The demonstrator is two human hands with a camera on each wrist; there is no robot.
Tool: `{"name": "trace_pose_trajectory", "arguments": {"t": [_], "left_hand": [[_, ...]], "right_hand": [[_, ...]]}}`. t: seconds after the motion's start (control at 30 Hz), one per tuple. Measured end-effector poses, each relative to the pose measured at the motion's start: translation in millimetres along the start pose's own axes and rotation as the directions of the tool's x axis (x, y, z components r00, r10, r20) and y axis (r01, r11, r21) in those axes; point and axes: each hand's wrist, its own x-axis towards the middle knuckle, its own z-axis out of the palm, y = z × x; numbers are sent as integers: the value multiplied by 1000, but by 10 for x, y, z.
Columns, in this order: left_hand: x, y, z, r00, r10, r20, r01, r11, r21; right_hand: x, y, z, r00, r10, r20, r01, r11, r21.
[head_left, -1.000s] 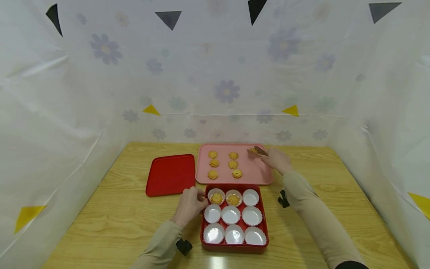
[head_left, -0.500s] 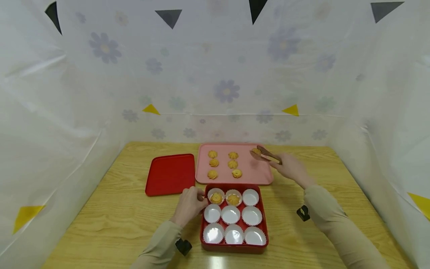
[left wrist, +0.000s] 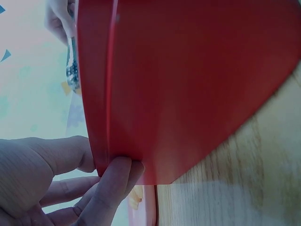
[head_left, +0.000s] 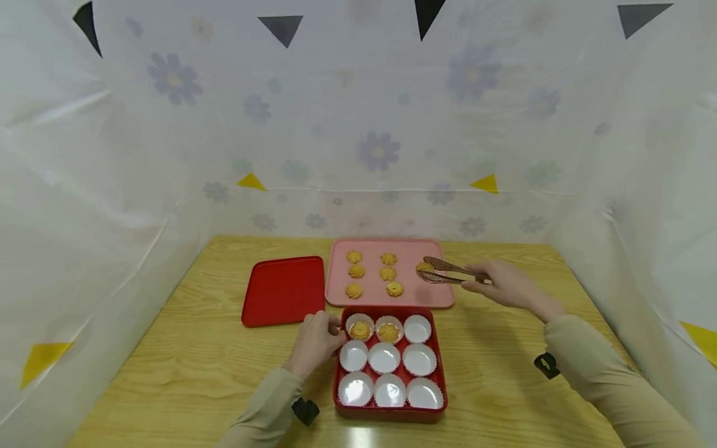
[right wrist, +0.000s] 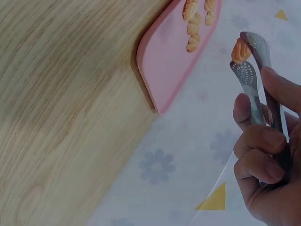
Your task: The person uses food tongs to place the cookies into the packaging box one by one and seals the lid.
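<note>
Head view: tongs [head_left: 439, 264] gripped by right hand [head_left: 506, 286], box [head_left: 386, 414] by left hand [head_left: 317, 341], mid-transfer cookie [head_left: 424, 267] must seemingly be lowered into cup [head_left: 417, 329].

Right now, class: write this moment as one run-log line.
right hand: holds tongs; tongs: grip cookie, lifted; left hand: pinches box edge; cups: two filled, seven empty

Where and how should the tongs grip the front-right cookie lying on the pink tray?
Probably best by the left and right edges, from above: the front-right cookie is round, another cookie sits close behind it, and the pink tray is bare just to either side. The tongs must first release the held cookie.
</note>
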Motion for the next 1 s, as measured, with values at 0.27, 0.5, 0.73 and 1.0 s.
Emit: {"name": "trace_pose_trajectory", "arguments": {"t": [0.27,0.5,0.73,1.0], "left_hand": [[-9,-12,-5,1000,12,-8,-13,1000,-16],[-12,-12,-4,1000,10,-2,-10,1000,-18],[-11,-10,-3,1000,5,-1,-5,1000,-16],[8,-1,5,1000,-11,14,11,1000,-1]], "right_hand": [[-71,-16,-88,989,-94,110,95,995,-8],[-103,-114,-141,970,-130,206,135,991,-10],[-51,-284,-181,943,-125,308,148,988,-53],[-1,-441,-147,929,-89,360,138,984,-112]]}}
